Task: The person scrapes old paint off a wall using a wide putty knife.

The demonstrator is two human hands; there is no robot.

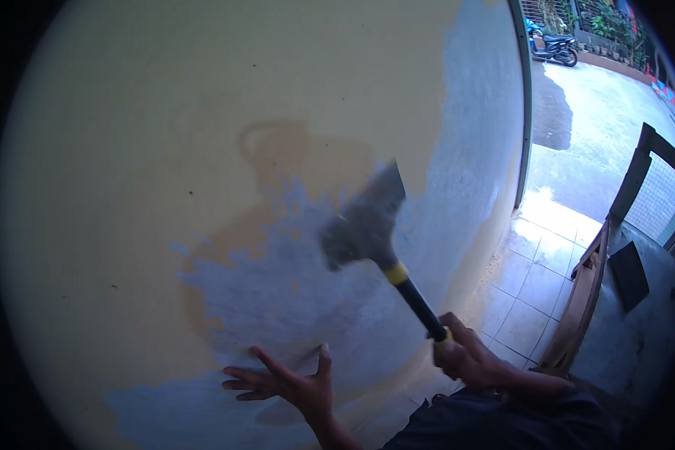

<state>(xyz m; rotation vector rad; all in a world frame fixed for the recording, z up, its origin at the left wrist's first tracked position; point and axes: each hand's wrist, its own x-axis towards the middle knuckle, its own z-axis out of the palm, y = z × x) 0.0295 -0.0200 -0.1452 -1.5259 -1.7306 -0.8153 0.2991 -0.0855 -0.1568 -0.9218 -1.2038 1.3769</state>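
My right hand [469, 354] is wrapped round the lower end of a scraper [416, 304] with a black and yellow handle. Its wide, flat grey blade [371, 217] points up and left in front of the wall; blur and angle hide whether it touches. Low on the wall, my left hand [296, 386] has its fingers spread and holds nothing. Its fingertips are at or very close to the surface. The wall [127, 150] is cream, with a ragged bluish-grey patch [277, 292] in the middle and along the right side. A shadow falls across it.
To the right, a doorway frame [527, 112] opens onto sunlit concrete with a parked motorcycle [556, 46]. Pale floor tiles [529, 277] run beside the wall. A wooden-framed piece of furniture [589, 300] stands at the right, with a dark flat object [628, 276] on its grey surface.
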